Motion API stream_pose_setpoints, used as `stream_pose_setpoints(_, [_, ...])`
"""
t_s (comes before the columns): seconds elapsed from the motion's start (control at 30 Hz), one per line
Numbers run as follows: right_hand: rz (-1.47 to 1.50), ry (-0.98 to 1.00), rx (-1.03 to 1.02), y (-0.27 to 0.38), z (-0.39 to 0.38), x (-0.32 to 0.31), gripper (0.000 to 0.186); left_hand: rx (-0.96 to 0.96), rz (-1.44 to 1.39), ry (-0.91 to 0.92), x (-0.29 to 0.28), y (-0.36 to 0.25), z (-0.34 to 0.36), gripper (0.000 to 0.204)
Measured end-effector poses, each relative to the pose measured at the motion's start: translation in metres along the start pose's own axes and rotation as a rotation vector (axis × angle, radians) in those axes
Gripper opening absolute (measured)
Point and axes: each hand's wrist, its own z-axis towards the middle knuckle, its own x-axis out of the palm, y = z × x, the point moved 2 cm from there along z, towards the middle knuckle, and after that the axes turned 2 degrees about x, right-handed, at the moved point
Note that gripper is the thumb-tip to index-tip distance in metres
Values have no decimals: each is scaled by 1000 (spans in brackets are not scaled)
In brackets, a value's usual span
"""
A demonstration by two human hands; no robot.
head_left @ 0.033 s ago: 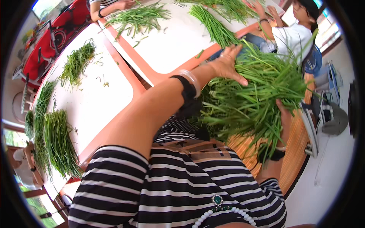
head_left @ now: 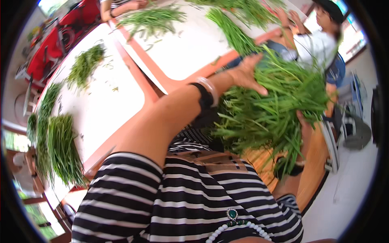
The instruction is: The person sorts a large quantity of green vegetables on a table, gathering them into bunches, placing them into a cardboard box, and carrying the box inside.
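A big loose heap of garlic chives [head_left: 279, 93], long thin green blades, is held in front of me to the right, off the table's edge. My left hand [head_left: 248, 75] reaches across with its fingers spread, touching the heap's left upper side. From below on the right, my right hand [head_left: 304, 123] grips the chives; blades cover most of its fingers. Both wrists wear dark bands, and the left also has a pale bangle [head_left: 208, 90].
White tables [head_left: 109, 101] with orange edges spread ahead and left. Chive bunches [head_left: 65, 148] lie at the left edge, with smaller piles [head_left: 85, 65] further in. More chives [head_left: 231, 30] lie at the far side. A person [head_left: 320, 40] in a white top sits far right; another person's arm [head_left: 123, 8] rests far left.
The tables and the far person sit slightly lower and further right in the view. My left hand stays spread against the chives, and my right hand still holds them.
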Motion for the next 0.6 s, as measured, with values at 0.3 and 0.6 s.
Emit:
stream_pose_setpoints(0.3, [321,123,106,54,33,18,40,84,-989,140,77,-22,12,96])
stream_pose_setpoints(0.6, [542,439,152,181,87,137,41,28,-1000,-213,-23,-92,-37,114])
